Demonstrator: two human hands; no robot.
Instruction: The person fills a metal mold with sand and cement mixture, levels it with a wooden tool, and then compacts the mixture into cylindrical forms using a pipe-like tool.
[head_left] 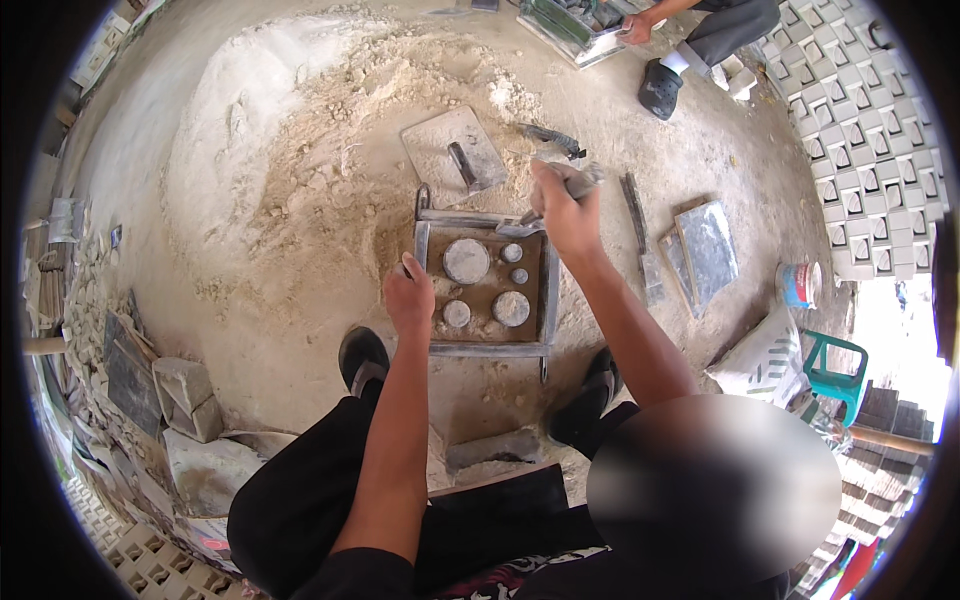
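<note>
Sandy mortar fills the square metal mould (pixel 549 292) on the ground, round plugs showing inside. Left hand (pixel 409 297) rests curled on the mould's left rim, fingers together. Right hand (pixel 562 205), above the mould's far-right corner, grips a trowel (pixel 548 203), fingers wrapped round its handle.

A: How are the arms lying?
B: Both forearms are extending away from the body. The left hand (pixel 409 296) is resting closed, knuckles up.
A: And the right hand (pixel 562 205)?
B: It is reaching farther, fingers curling in a grip.
</note>
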